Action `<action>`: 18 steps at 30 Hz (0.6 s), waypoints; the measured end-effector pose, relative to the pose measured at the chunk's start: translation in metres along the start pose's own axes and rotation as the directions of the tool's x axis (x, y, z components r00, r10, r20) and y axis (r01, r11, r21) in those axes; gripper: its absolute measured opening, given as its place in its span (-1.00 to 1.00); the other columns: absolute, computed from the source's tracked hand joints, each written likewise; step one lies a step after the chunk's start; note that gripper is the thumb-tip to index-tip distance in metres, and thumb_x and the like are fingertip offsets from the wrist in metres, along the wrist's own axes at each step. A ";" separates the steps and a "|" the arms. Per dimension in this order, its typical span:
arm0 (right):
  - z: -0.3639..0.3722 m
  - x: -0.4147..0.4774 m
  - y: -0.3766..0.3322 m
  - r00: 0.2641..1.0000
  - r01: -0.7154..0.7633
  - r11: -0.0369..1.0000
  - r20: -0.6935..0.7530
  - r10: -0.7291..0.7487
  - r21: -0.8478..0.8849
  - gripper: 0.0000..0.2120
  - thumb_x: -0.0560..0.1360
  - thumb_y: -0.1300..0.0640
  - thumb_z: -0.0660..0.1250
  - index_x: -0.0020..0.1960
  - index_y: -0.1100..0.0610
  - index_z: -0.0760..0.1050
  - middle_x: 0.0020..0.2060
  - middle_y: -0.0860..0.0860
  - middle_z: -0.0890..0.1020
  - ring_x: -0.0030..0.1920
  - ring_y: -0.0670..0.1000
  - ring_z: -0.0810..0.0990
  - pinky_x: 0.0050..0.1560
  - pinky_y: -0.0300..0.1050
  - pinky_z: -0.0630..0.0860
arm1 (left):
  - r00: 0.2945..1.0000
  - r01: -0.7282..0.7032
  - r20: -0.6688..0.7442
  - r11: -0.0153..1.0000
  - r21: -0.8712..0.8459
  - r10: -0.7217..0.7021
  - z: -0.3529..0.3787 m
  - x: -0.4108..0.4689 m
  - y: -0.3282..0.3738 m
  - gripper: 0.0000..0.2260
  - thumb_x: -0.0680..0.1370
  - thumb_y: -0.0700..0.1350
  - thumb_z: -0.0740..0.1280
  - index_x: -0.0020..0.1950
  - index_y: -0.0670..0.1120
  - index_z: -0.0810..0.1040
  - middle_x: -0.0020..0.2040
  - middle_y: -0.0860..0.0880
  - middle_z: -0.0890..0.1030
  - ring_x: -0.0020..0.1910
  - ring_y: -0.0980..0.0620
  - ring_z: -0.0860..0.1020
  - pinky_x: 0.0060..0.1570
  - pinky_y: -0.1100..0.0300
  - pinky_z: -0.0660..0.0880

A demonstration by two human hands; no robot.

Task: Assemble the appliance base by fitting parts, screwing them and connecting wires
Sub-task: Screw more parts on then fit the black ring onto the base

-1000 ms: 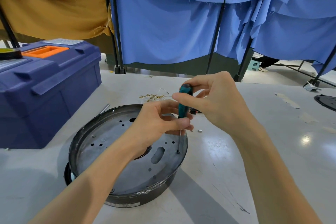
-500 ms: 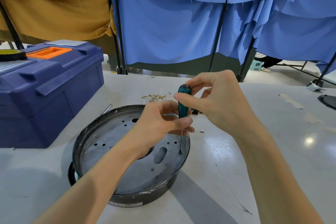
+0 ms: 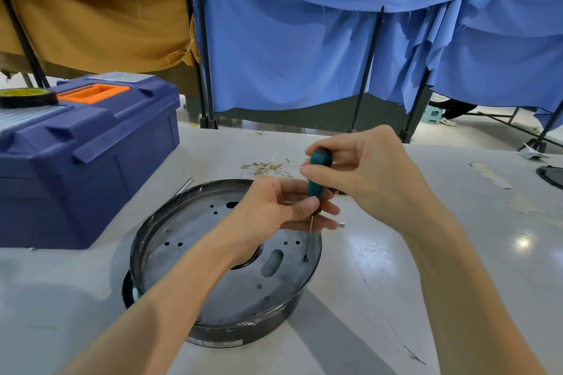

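Observation:
A round dark metal appliance base [image 3: 195, 237] with several holes and an oval slot lies on the white table. A green-handled screwdriver [image 3: 316, 173] stands almost upright, its thin shaft tip in a hole near the base's right rim. My right hand [image 3: 365, 170] pinches the top of the handle. My left hand [image 3: 274, 207] pinches the handle's lower end between thumb and fingers, above the base. A small bundle of wires with brass terminals [image 3: 268, 167] lies behind the base.
A blue toolbox [image 3: 91, 155] with an orange tray and a tape roll [image 3: 27, 97] on top stands at the left. A small metal spacer [image 3: 341, 225] lies right of the base. A dark round part [image 3: 551, 175] sits at the table's far right edge.
Both hands stay on the screwdriver with its tip in the same hole; the fingers shift only slightly. The camera view has drifted a little.

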State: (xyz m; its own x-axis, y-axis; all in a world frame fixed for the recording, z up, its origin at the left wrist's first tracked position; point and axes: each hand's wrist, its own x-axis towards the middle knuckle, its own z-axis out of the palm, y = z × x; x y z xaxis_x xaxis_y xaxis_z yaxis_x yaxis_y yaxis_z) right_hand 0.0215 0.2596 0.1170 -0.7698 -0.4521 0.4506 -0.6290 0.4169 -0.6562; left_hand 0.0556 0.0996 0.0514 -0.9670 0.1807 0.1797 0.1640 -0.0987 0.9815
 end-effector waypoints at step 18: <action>0.014 0.019 -0.005 0.967 -0.112 0.763 0.248 -0.065 0.636 -0.51 0.48 -0.16 0.29 -0.37 0.22 0.62 -0.49 0.16 0.63 -0.45 0.13 0.64 -0.33 -0.20 0.57 | 0.982 0.026 0.190 1.000 0.000 -0.025 -0.004 0.001 0.000 -0.76 0.56 -0.30 0.32 0.14 -0.03 0.62 0.04 -0.24 0.67 0.08 -0.26 0.64 0.19 -0.10 0.53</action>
State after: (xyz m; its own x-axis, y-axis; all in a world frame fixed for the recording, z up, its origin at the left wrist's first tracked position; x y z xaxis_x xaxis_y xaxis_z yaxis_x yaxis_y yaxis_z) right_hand 0.0121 0.2383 0.1207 -0.6764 -0.6595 0.3280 -0.3246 -0.1328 -0.9365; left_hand 0.0542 0.0963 0.0517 -0.9162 0.3654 0.1642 0.1389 -0.0945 0.9858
